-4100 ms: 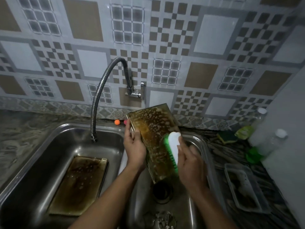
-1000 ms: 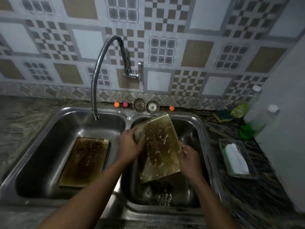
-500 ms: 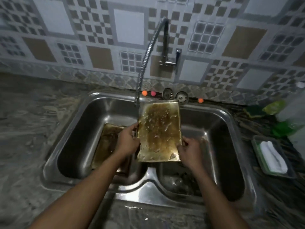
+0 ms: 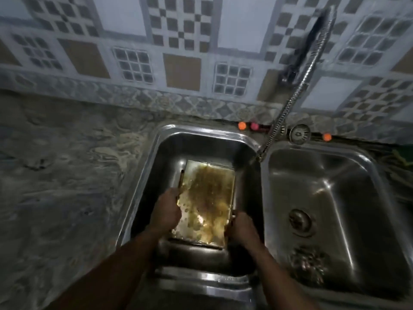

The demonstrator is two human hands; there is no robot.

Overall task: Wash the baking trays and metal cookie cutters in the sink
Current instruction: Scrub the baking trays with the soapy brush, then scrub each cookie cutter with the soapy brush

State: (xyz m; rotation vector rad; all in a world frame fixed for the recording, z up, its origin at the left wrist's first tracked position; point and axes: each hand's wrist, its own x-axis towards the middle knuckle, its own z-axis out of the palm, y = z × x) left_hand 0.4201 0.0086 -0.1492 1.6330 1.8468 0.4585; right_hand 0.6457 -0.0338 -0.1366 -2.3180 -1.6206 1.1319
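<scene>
A soapy, brown-stained baking tray [image 4: 206, 198] lies low inside the left sink basin [image 4: 165, 157]. My left hand [image 4: 166, 212] grips its left edge and my right hand [image 4: 242, 227] grips its right near corner. A dark edge below its near side [image 4: 196, 245] looks like the second tray underneath, mostly hidden. In the right basin [image 4: 348, 186] a blurred pile of metal cookie cutters [image 4: 307, 264] sits near the front, by the drain [image 4: 299, 220].
The flexible metal tap hose [image 4: 290, 104] hangs over the divider between the basins. Two sink strainers [image 4: 299, 133] and small orange and pink balls [image 4: 242, 125] sit along the back ledge. A marbled counter [image 4: 62, 175] stretches to the left.
Both hands carried the soapy tray from the right basin over the divider and lowered it into the left basin, onto the other tray. The brush was set down earlier; the view swung left.
</scene>
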